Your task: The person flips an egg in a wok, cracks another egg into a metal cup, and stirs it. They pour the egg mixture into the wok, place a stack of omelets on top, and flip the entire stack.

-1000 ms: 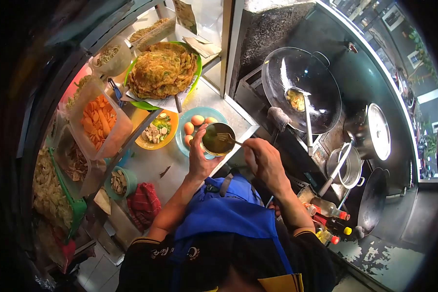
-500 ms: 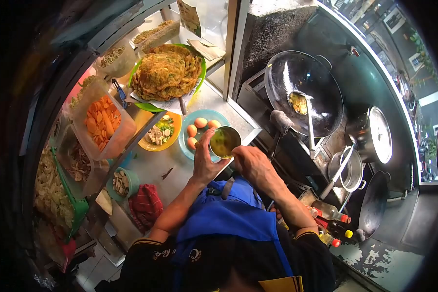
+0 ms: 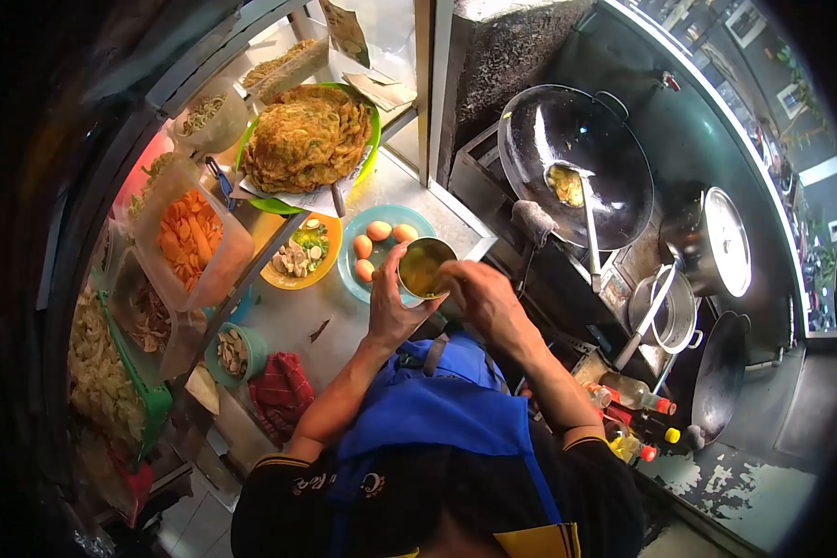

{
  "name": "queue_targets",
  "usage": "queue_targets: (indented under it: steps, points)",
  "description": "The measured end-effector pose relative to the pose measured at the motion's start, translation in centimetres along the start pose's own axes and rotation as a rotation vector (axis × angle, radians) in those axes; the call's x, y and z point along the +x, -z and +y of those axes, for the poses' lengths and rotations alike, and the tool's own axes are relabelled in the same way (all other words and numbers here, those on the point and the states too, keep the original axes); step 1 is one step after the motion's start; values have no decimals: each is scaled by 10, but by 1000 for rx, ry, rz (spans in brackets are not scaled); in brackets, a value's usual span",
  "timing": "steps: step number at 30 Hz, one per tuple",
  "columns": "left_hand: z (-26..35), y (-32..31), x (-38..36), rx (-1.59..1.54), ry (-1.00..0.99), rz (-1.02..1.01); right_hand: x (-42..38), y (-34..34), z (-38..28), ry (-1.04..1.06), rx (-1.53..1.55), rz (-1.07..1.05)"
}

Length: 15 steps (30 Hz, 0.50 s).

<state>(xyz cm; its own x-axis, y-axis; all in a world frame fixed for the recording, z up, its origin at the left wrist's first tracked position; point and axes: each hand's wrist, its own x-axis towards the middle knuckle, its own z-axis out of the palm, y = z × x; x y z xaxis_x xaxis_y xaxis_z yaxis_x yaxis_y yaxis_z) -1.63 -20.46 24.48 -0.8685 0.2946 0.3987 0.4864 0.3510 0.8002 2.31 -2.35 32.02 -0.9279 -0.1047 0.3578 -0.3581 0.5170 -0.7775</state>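
My left hand (image 3: 391, 312) is wrapped around a metal cup (image 3: 427, 267), tilted so its mouth faces me. Yellowish-green liquid lies inside. At the cup's right rim is my right hand (image 3: 482, 296), its fingers curled together; what they hold, if anything, is hidden. Just behind the cup stands a light blue plate (image 3: 425, 219) with several brown eggs (image 3: 378, 231) on it. Left of that plate sits a yellow plate (image 3: 328, 265) of chopped meat and greens.
Fried omelettes (image 3: 307, 139) are piled on a green plate (image 3: 376, 139). A tub (image 3: 223, 265) holds sliced carrots. To the right, a wok (image 3: 614, 158) contains a ladle (image 3: 590, 219) with food in its bowl. Bottles (image 3: 637, 395), a pot (image 3: 716, 246) and a red cloth (image 3: 281, 395) are nearby.
My right hand's fingers have shifted at the cup's rim, with the wrist turned slightly. My left hand keeps its hold on the cup. The whole view has shifted a little.
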Motion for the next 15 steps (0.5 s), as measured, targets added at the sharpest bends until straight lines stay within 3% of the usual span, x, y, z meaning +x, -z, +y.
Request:
queue_targets:
  steps: [2, 4, 5, 7, 8, 10, 13, 15]
  points:
    - [2, -1, 2, 24, -6, -8, 3, 6, 5, -69, -130, 124]
    - [2, -3, 0, 52, -6, -7, 1, 16, -7, -129, -64, -105]
    - [1, -6, -2, 28, -13, -12, -1, 15, -3, -130, -60, -104]
    - [4, -7, -1, 45, -39, -28, 2, 11, 3, -30, -133, 85]
    - [4, -8, -1, 46, -35, -22, 1, 13, 2, -152, -186, 112]
    - [2, -9, -3, 77, -72, -33, -2, 18, -9, -203, -14, -67]
    - [3, -11, -2, 62, -67, -23, 0, 13, 5, -42, -174, 120]
    - [5, -13, -2, 97, -72, -2, -1, 16, 1, -217, -127, -18]
